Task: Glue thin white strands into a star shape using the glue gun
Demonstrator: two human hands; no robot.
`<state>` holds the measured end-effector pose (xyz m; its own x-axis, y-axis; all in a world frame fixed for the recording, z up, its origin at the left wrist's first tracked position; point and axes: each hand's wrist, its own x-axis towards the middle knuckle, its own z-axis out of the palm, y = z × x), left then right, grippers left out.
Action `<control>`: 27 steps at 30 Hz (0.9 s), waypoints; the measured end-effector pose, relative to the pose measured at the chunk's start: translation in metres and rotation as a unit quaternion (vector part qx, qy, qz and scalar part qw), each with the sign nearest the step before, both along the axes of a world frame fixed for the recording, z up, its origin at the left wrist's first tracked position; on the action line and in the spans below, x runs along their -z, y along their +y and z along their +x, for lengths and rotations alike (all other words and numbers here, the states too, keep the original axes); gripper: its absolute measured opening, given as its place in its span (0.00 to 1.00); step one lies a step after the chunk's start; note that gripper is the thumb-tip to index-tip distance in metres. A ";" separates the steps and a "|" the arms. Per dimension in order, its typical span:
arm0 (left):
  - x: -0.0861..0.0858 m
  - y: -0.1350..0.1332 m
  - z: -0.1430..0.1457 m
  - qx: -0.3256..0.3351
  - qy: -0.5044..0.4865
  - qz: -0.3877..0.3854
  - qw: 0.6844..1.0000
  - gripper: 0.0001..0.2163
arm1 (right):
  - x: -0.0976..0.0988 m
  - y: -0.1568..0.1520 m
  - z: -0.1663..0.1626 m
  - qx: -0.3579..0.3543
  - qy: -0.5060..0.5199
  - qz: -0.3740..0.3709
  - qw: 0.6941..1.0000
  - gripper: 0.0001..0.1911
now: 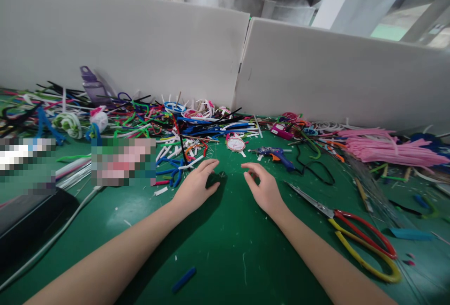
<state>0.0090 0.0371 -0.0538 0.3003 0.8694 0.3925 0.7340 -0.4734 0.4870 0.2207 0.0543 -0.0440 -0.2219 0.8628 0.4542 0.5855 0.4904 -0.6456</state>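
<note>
My left hand (198, 184) hovers over or rests on the green tabletop (218, 253), thumb and fingers apart, nothing between them. Facing it, my right hand (263, 186) has curved fingers with a gap to the thumb and holds nothing. Beyond both hands lies a small round piece with a pinkish rim (236, 143). A blue glue gun (277, 155) with an orange trigger is just past my right hand. Large scissors (337, 218) with red and yellow handles lie to its right, blades apart. Blue pipe cleaner pieces (171, 172) are left of my left hand.
Tangled coloured pipe cleaners (207, 126) run along the white partition (140, 47). A purple bottle (93, 87) stands at the back left, a pink bundle (386, 148) at the right. A white cable (52, 239) crosses the left side beside a black object (31, 225). A short blue piece (183, 280) lies in front.
</note>
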 end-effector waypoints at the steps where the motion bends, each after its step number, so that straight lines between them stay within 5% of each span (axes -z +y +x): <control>1: 0.000 0.000 0.000 0.000 0.002 0.000 1.000 0.22 | 0.001 0.000 -0.004 -0.005 0.026 -0.031 0.999 0.13; 12: 0.000 0.001 0.000 -0.003 0.001 -0.001 1.000 0.22 | 0.008 0.039 -0.020 -0.089 0.213 -0.239 0.943 0.15; 27: 0.001 0.004 0.001 -0.006 -0.003 -0.008 1.000 0.23 | 0.009 0.048 -0.032 -0.097 0.171 -0.236 0.952 0.12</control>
